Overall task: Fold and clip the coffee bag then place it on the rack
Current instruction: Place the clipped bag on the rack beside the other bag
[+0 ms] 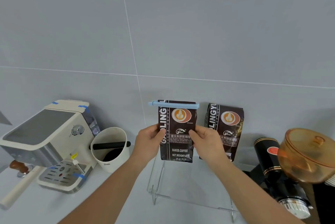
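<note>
1. Head view, hands: left hand [151, 137] and right hand [205, 139] both closed on the dark brown foil coffee bag [176, 133], thumbs on its front, fingers behind, one on each side edge at mid-height.
2. Bag is upright at centre frame, lifted above the clear acrylic rack [181, 194], bottom edge near the rack's back; can't tell if it touches yet.
3. Light blue plastic bar clip [174, 105] runs across the folded top and sticks out past both sides. Fold and clip look done; placing is left.
4. Risk: rack is see-through and hard to read, so the bag could miss the ledge and drop behind it.
5. Risk: second matching brown coffee bag [223, 131] stands just right of centre; the clip's overhanging end could nudge and topple it.
6. Risk: soft bag may slump forward if let go before it leans on something.
7. Lower left: cream espresso machine [45, 144] and white knock-box tub with black bar [110, 148], well apart, low risk.
</note>
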`<state>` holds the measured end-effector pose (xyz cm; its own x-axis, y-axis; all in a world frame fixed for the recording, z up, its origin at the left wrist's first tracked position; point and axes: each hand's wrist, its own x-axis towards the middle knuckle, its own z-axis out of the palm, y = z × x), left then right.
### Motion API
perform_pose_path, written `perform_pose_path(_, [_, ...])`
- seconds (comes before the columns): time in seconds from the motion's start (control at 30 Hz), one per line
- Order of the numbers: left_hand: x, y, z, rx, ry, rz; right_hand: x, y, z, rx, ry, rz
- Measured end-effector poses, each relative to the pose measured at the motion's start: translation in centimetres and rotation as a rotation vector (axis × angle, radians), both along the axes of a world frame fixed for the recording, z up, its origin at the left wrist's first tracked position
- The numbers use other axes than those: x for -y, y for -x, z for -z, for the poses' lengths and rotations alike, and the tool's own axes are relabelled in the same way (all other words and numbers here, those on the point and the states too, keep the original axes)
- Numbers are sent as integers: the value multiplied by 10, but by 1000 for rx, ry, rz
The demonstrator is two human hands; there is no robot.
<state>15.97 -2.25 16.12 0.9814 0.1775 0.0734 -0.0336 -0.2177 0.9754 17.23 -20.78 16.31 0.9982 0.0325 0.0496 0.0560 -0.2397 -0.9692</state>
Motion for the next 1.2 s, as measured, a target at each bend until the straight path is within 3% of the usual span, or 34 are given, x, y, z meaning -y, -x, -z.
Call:
perform_pose_path(0.63, [7, -47, 28, -101, 97, 57, -4, -32, 30, 4, 55, 31])
perform_pose_path(1.2, [5, -61, 43, -39, 55, 61, -2, -41, 33, -36, 0, 44])
